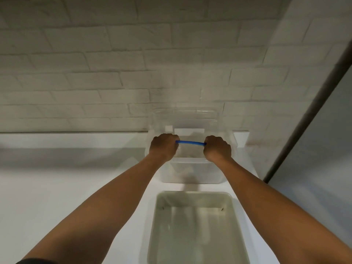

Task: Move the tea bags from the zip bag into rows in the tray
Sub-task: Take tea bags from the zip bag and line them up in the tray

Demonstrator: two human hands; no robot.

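A clear zip bag (190, 151) with a blue zip strip (190, 142) along its top hangs above a clear plastic bin (192, 174). My left hand (164, 147) grips the strip's left end and my right hand (217, 148) grips its right end, both with fingers curled. What the bag holds is blurred; a faint pale shape shows low inside. The pale rectangular tray (194, 225) lies on the white counter near me, below my hands, and nothing shows inside it.
The white counter (66, 187) runs along a white brick wall (114, 73). The clear bin stands against that wall, beyond the tray. A dark-edged grey panel (314, 130) rises on the right.
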